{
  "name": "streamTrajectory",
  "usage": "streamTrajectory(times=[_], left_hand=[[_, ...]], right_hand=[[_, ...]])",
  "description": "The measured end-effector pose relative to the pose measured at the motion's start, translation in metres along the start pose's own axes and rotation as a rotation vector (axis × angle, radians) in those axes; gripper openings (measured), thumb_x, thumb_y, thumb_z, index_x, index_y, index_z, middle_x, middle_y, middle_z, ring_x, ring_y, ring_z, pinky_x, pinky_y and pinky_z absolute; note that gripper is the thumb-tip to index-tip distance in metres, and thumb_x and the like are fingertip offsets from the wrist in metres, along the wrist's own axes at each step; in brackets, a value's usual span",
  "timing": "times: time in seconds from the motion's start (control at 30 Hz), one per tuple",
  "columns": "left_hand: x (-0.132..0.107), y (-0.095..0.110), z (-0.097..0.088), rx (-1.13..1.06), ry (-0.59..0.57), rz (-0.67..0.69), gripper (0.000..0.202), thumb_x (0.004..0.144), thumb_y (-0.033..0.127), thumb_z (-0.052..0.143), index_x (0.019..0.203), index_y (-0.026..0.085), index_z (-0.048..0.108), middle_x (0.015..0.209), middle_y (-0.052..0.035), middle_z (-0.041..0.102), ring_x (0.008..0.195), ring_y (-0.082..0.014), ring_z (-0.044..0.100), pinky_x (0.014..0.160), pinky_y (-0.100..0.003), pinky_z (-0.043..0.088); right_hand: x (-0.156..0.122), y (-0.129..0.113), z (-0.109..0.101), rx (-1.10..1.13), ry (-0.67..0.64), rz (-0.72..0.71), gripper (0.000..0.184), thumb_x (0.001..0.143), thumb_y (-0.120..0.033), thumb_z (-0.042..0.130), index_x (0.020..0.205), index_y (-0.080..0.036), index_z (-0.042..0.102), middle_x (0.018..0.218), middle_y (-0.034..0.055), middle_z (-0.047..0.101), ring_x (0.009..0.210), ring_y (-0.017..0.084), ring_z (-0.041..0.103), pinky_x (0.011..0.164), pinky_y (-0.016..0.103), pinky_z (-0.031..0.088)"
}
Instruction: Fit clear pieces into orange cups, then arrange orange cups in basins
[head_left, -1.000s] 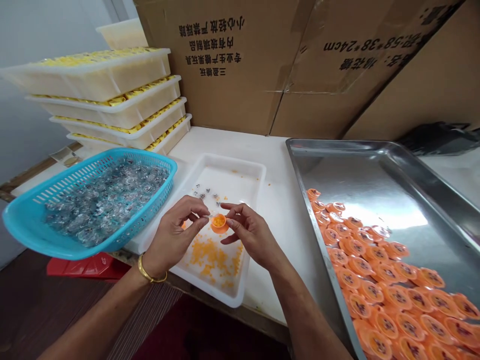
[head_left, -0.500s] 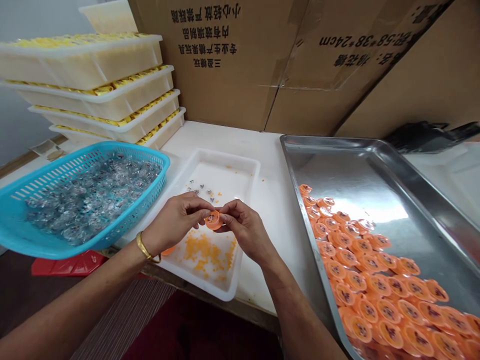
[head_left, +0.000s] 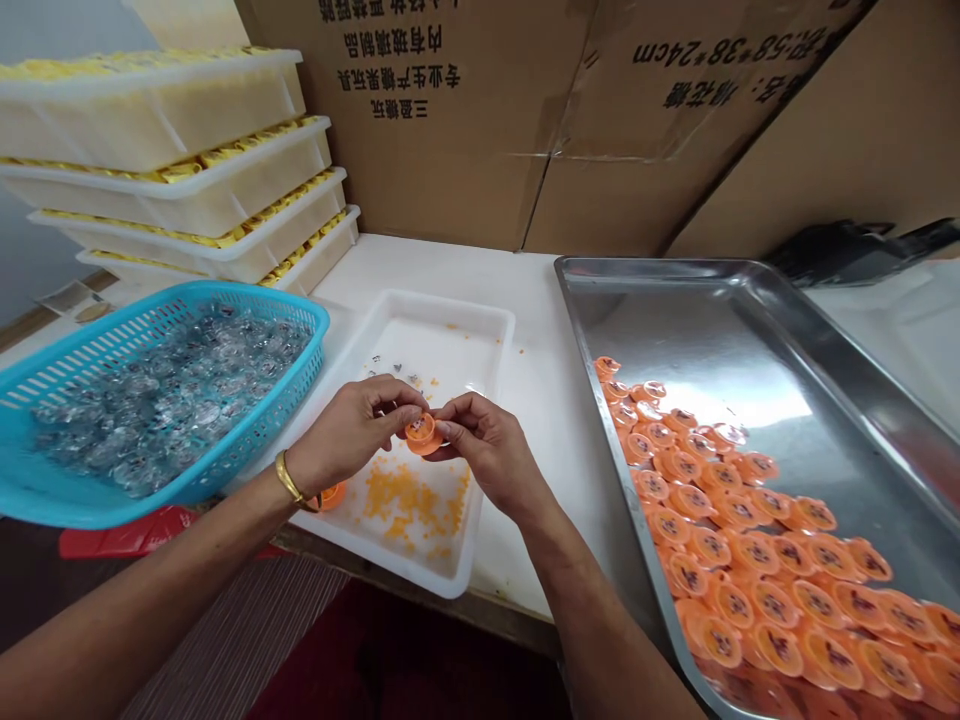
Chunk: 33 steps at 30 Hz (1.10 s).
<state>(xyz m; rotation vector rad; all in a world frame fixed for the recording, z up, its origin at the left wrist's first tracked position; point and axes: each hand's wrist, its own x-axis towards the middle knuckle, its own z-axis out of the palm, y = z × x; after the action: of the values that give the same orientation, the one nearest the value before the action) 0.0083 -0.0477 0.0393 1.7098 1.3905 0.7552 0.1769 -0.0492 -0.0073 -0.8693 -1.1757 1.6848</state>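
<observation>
My left hand [head_left: 352, 432] and my right hand [head_left: 484, 450] meet over a shallow white plastic tray [head_left: 480, 320], both pinching one small orange cup [head_left: 421, 433] between their fingertips. The cup's bottom faces the camera. Under the hands, loose yellow-orange crumbs [head_left: 409, 500] lie in the tray, and another orange cup [head_left: 330, 495] sits by my left wrist. A gold bangle is on that wrist.
A blue basket [head_left: 247, 450] of clear little lids stands at the left. A steel tray [head_left: 675, 300] at the right holds several sealed orange cups [head_left: 750, 560]. Stacked white trays of yellow pieces [head_left: 187, 190] and cardboard boxes [head_left: 600, 120] line the back.
The orange cup showed its open, filled top a second ago; it has since been closed and turned over between my fingers. The view has tilted down a little.
</observation>
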Motion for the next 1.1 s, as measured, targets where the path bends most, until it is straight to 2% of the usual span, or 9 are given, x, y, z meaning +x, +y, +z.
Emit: streamTrajectory(times=[0.13, 0.27, 0.43, 0.53, 0.67, 0.83, 0.97, 1.03, 1.1], left_hand=[[-0.005, -0.004, 0.006, -0.081, 0.015, -0.076, 0.026, 0.083, 0.033, 0.053, 0.101, 0.018, 0.064, 0.073, -0.0003, 0.060, 0.051, -0.0086, 0.053, 0.044, -0.020, 0.045], [-0.006, -0.005, 0.009, 0.062, -0.005, -0.018, 0.023, 0.086, 0.031, 0.049, 0.083, 0.017, 0.067, 0.077, -0.0017, 0.058, 0.051, -0.0072, 0.053, 0.047, -0.020, 0.046], [-0.007, -0.006, 0.017, 0.192, 0.138, 0.120, 0.021, 0.087, 0.027, 0.051, 0.080, 0.016, 0.067, 0.073, -0.0019, 0.055, 0.057, -0.0090, 0.053, 0.049, -0.019, 0.043], [-0.011, -0.007, 0.020, 0.097, 0.158, 0.113, 0.024, 0.089, 0.030, 0.048, 0.085, 0.017, 0.068, 0.076, -0.0017, 0.056, 0.057, -0.0085, 0.055, 0.053, -0.021, 0.047], [-0.015, -0.004, 0.020, -0.118, 0.157, 0.027, 0.023, 0.083, 0.036, 0.060, 0.097, 0.020, 0.068, 0.087, -0.0016, 0.061, 0.069, -0.0119, 0.063, 0.065, -0.024, 0.054], [-0.014, 0.000, 0.020, -0.238, 0.229, -0.076, 0.022, 0.077, 0.035, 0.066, 0.088, 0.017, 0.068, 0.078, -0.0016, 0.066, 0.063, -0.0136, 0.064, 0.060, -0.026, 0.055], [-0.012, 0.003, 0.017, -0.048, 0.287, 0.012, 0.013, 0.077, 0.029, 0.066, 0.083, 0.019, 0.070, 0.076, 0.0000, 0.064, 0.066, -0.0115, 0.062, 0.061, -0.023, 0.052], [-0.010, 0.004, 0.014, -0.037, 0.286, -0.014, 0.011, 0.075, 0.028, 0.067, 0.081, 0.019, 0.070, 0.073, 0.0007, 0.064, 0.063, -0.0108, 0.060, 0.058, -0.022, 0.050], [-0.008, 0.005, 0.013, -0.122, 0.238, -0.098, 0.012, 0.074, 0.028, 0.068, 0.080, 0.017, 0.069, 0.068, 0.0012, 0.064, 0.058, -0.0105, 0.058, 0.053, -0.022, 0.049]], right_hand=[[0.000, -0.001, 0.001, 0.004, 0.022, -0.013, 0.015, 0.077, -0.030, 0.066, 0.078, -0.018, 0.057, 0.078, 0.0002, 0.068, 0.074, 0.016, 0.066, 0.072, 0.035, 0.058], [-0.002, 0.000, 0.003, 0.027, 0.037, -0.003, 0.017, 0.077, -0.032, 0.067, 0.079, -0.018, 0.057, 0.082, 0.0018, 0.069, 0.077, 0.018, 0.067, 0.076, 0.038, 0.057], [-0.001, 0.006, 0.007, 0.074, 0.099, 0.008, 0.035, 0.072, -0.036, 0.073, 0.097, -0.020, 0.054, 0.089, 0.0041, 0.070, 0.078, 0.018, 0.067, 0.077, 0.039, 0.055], [-0.001, 0.007, 0.008, 0.120, 0.140, -0.017, 0.042, 0.070, -0.032, 0.074, 0.104, -0.021, 0.052, 0.092, 0.0047, 0.070, 0.077, 0.018, 0.067, 0.076, 0.037, 0.055], [-0.001, 0.007, 0.008, 0.062, 0.150, -0.069, 0.030, 0.074, -0.033, 0.070, 0.098, -0.019, 0.058, 0.099, 0.0061, 0.068, 0.085, 0.018, 0.066, 0.079, 0.035, 0.054], [-0.002, 0.007, 0.010, 0.009, 0.139, -0.066, 0.024, 0.073, -0.033, 0.072, 0.090, -0.019, 0.064, 0.113, 0.0080, 0.064, 0.096, 0.020, 0.064, 0.086, 0.035, 0.051], [-0.002, 0.007, 0.012, 0.074, 0.098, -0.062, 0.022, 0.072, -0.031, 0.073, 0.087, -0.019, 0.062, 0.095, 0.0036, 0.068, 0.090, 0.018, 0.065, 0.083, 0.036, 0.053], [-0.003, 0.006, 0.012, 0.086, 0.080, -0.035, 0.023, 0.072, -0.032, 0.072, 0.088, -0.019, 0.061, 0.088, 0.0018, 0.068, 0.086, 0.018, 0.066, 0.077, 0.036, 0.056], [-0.003, 0.005, 0.012, 0.089, 0.073, -0.009, 0.024, 0.072, -0.033, 0.072, 0.087, -0.019, 0.060, 0.089, 0.0017, 0.068, 0.084, 0.019, 0.066, 0.072, 0.036, 0.058]])
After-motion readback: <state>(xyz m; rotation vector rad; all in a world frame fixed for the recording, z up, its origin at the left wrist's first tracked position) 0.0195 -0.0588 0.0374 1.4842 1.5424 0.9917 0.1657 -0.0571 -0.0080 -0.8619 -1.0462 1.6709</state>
